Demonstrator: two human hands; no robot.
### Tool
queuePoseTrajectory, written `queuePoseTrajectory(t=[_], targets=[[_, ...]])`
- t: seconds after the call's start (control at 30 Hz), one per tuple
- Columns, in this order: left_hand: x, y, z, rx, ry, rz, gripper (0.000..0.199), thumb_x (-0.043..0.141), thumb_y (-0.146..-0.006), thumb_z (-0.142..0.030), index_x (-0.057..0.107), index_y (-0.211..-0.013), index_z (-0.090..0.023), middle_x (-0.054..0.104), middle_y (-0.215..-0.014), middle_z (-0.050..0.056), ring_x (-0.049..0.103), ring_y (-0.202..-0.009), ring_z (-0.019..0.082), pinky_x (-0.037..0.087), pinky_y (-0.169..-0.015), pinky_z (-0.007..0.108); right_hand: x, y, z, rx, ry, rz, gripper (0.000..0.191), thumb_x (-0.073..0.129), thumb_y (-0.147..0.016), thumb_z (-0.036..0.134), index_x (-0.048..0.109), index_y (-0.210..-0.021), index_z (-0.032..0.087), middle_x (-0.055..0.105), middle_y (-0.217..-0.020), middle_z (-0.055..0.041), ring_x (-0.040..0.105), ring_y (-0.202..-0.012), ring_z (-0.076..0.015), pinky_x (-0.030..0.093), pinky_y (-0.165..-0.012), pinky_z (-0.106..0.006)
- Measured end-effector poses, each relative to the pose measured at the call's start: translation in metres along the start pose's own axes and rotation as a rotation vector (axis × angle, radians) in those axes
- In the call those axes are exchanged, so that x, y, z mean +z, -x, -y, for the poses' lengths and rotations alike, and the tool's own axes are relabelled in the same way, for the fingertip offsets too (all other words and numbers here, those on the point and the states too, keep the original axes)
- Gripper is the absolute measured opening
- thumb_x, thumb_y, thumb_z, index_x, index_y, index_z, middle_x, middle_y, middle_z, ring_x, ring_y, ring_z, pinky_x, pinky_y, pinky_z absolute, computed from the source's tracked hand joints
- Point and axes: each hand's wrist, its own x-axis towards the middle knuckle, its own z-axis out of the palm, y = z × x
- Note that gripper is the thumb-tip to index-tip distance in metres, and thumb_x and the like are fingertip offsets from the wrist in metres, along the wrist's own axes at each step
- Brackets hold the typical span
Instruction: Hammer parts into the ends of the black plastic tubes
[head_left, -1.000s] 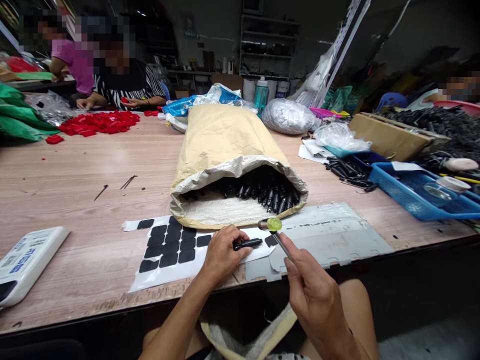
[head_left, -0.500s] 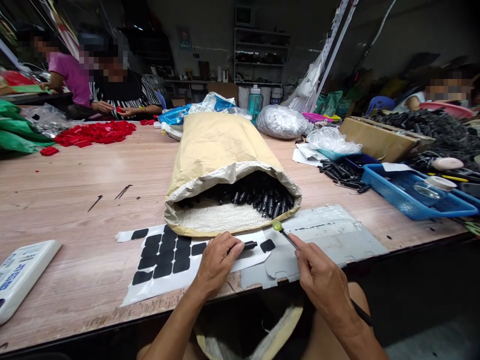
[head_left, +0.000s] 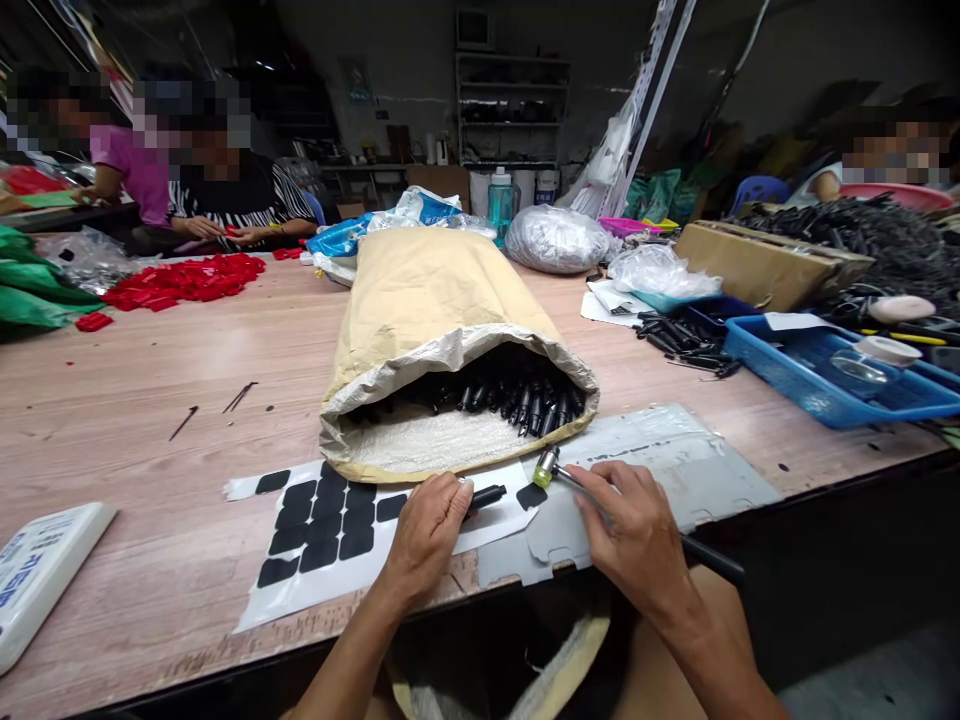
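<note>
My left hand (head_left: 429,530) is closed around a slim black cylindrical part (head_left: 487,497), whose narrow end sticks out to the right over a white sheet (head_left: 262,598) with black rounded-square patches. In my right hand (head_left: 630,525) is a small hammer (head_left: 546,467) with a metal head and a yellow-green face turned downward. Its head is a little right of the black part, not touching it, above the edge of a grey board (head_left: 675,465). Behind both hands lies a tan sack (head_left: 442,300), mouth toward me, with many black parts (head_left: 536,400) inside.
A white device (head_left: 49,575) sits at the left edge. Red pieces (head_left: 187,280) are heaped at the far left, near two seated people. On the right are a blue tray (head_left: 825,385), loose black parts and a cardboard box (head_left: 765,265). Another open sack (head_left: 574,660) is below the table edge.
The hammer has rolled over in my right hand: its yellow-green face, upward before, now points down. My left hand still grips the black part. The view has shifted slightly.
</note>
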Motion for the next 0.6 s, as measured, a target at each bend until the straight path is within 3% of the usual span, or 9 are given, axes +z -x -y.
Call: queuePoseTrajectory(t=[0.1, 0.23, 0.4, 0.6], targets=[[0.0, 0.0, 0.0, 0.003, 0.004, -0.007, 0.049, 0.03, -0.107, -0.045, 0.05, -0.069, -0.021, 0.053, -0.077, 0.002, 0.051, -0.079, 0.02, 0.037, -0.078, 0.035, 0.002, -0.013, 0.026, -0.046, -0.206, 0.129, 0.044, 0.062, -0.09, 0.021, 0.059, -0.133, 0.026, 0.063, -0.112, -0.0072, 0.054, -0.101, -0.0243, 0.043, -0.087, -0.04], [-0.001, 0.0, -0.001, 0.02, 0.004, 0.004, 0.05, 0.029, -0.107, -0.043, 0.048, -0.067, -0.021, 0.054, -0.075, 0.002, 0.05, -0.079, 0.02, 0.037, -0.078, 0.034, 0.016, -0.025, 0.053, -0.103, -0.289, 0.294, 0.049, 0.071, -0.086, 0.027, 0.058, -0.133, 0.026, 0.064, -0.115, -0.0061, 0.053, -0.103, -0.0246, 0.04, -0.09, -0.04], [-0.001, 0.0, 0.0, 0.024, -0.009, 0.008, 0.049, 0.032, -0.106, -0.043, 0.042, -0.064, -0.021, 0.052, -0.07, 0.001, 0.048, -0.075, 0.019, 0.037, -0.074, 0.033, 0.034, -0.027, 0.055, -0.145, -0.283, 0.282, 0.017, 0.062, -0.095, 0.036, 0.067, -0.106, 0.023, 0.067, -0.096, -0.0038, 0.052, -0.091, -0.0213, 0.034, -0.082, -0.037], [-0.001, 0.0, -0.003, -0.009, 0.036, -0.016, 0.05, 0.032, -0.106, -0.045, 0.042, -0.064, -0.021, 0.052, -0.07, 0.001, 0.048, -0.075, 0.019, 0.037, -0.073, 0.032, 0.037, -0.025, 0.051, -0.16, -0.278, 0.269, 0.02, 0.058, -0.098, 0.039, 0.067, -0.094, 0.021, 0.066, -0.088, -0.0026, 0.05, -0.085, -0.019, 0.03, -0.078, -0.036]])
